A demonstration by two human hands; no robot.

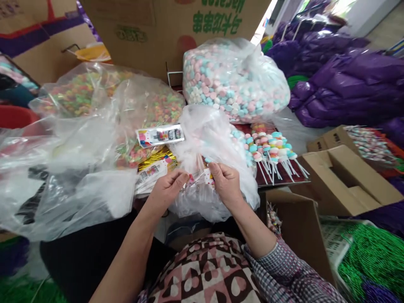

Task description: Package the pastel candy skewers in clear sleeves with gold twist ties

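The largest worry we see is the big clear bag (235, 80) toward the back of the bench (301, 180): its soft load could slump forward if something nudged it, crowding our working space. Next, the marshmallow skewers (274, 147) lie with their sticks toward the bench's near edge, so a brush from our right sleeve (293, 269) might tip some off. The smallest is the clear packet (208, 176) held just above a white plastic bag (205, 206); our left hand (173, 184) pinches one end and our right hand (225, 181) the other, and the thin film could tear or slip if we pulled unevenly. As for containers, the tall cardboard box (164, 29) at the back hides its contents. The big clear bag holds pink, blue and white marshmallows, and a lower bag (162, 99) to its left holds small orange and green sweets. An open carton (299, 231) at our right has colourful pieces inside, while a white basket (336, 246) beside it carries green strands (369, 256). Whether the packet holds anything, we cannot tell.
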